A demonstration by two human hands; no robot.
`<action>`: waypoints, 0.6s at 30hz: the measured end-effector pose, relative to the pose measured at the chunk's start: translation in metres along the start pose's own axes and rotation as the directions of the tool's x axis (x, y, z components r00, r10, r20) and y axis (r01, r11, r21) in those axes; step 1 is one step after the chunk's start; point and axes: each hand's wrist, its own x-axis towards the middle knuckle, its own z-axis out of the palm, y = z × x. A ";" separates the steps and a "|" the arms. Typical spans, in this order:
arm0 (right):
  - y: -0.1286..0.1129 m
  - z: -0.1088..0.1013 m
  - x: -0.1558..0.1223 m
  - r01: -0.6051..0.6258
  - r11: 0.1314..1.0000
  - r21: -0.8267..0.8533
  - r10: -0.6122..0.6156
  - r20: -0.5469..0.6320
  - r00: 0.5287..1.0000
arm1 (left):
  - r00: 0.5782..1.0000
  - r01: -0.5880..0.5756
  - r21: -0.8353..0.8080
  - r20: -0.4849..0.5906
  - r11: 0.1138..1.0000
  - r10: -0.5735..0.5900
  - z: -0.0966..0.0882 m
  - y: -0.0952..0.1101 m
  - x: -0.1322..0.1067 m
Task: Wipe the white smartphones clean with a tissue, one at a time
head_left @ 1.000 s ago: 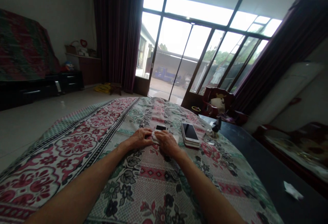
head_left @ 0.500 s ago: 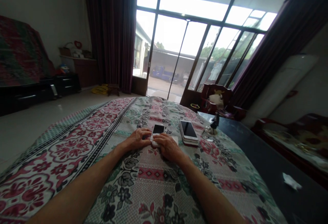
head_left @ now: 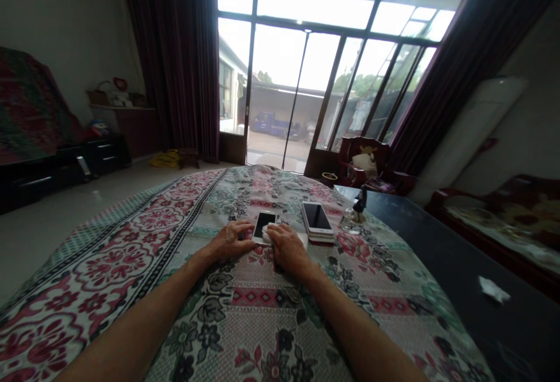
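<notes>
Across a floral quilted bed [head_left: 258, 306], the left hand [head_left: 230, 240] and right hand [head_left: 286, 248] are working close together, nearly touching, on either side of a white smartphone [head_left: 263, 225]. That phone is lying flat on the quilt with its dark screen facing up, just ahead of the wrists. The left hand's fingers [head_left: 242, 231] are pressing against its left edge, while the right hand is bearing down on a white cloth [head_left: 268, 232] at its lower right corner; it looks like cloth, though the dim view leaves that uncertain. Just beside the right hand, a stack of white smartphones [head_left: 316, 221] is sitting on the quilt, its top screen dark. Farther right, a small bird figurine on a glass base [head_left: 357, 218] is standing beside a dark desk [head_left: 420, 236], and a crumpled white tissue [head_left: 493, 289] is lying on the desk's top.
</notes>
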 end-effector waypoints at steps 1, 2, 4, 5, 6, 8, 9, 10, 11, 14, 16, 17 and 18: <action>-0.002 0.000 0.000 0.032 0.999 0.000 -0.032 0.006 0.999 | 1.000 -0.004 0.002 -0.011 1.000 0.004 0.000 0.001 0.000; -0.004 0.000 -0.001 0.068 0.998 0.005 -0.068 0.014 0.998 | 1.000 -0.009 0.004 -0.018 1.000 0.009 0.000 0.001 0.000; -0.007 0.000 -0.001 0.129 0.991 0.018 -0.130 0.026 0.991 | 1.000 -0.029 0.000 -0.011 1.000 0.029 0.000 0.001 0.000; -0.008 0.000 -0.001 0.150 0.988 0.025 -0.150 0.030 0.988 | 0.999 -0.038 -0.003 -0.003 0.999 0.038 0.000 0.001 0.001; -0.009 0.001 0.000 0.162 0.986 0.030 -0.162 0.032 0.986 | 0.999 -0.043 -0.006 0.005 0.999 0.043 0.001 0.001 0.001; -0.009 0.001 0.002 0.161 0.986 0.035 -0.163 0.041 0.986 | 0.999 -0.045 -0.003 0.011 0.999 0.045 0.001 0.000 0.001; -0.009 0.001 0.003 0.152 0.988 0.035 -0.154 0.048 0.987 | 0.999 -0.041 0.006 0.006 0.999 0.041 0.001 0.000 0.001; -0.008 0.001 0.004 0.138 0.990 0.033 -0.140 0.054 0.989 | 0.999 -0.036 0.017 -0.002 0.999 0.036 0.001 0.000 0.001; -0.007 0.000 0.005 0.120 0.992 0.027 -0.121 0.058 0.991 | 0.999 -0.034 0.027 -0.010 0.999 0.034 0.001 0.000 0.001; -0.004 -0.002 0.007 0.050 0.999 -0.008 -0.049 0.051 0.997 | 0.999 -0.045 0.031 -0.006 0.998 0.045 0.000 0.001 0.001; -0.001 -0.002 0.007 -0.004 0.999 -0.033 0.005 0.037 0.999 | 0.998 -0.064 0.012 0.015 0.998 0.064 -0.001 0.002 0.001; 0.000 -0.002 0.007 -0.028 0.999 -0.042 0.029 0.030 0.999 | 0.998 -0.066 0.004 0.020 0.998 0.066 -0.001 0.002 0.002; 0.001 -0.002 0.006 -0.049 0.998 -0.050 0.051 0.024 0.998 | 0.998 -0.063 0.001 0.017 0.998 0.063 -0.001 0.002 0.002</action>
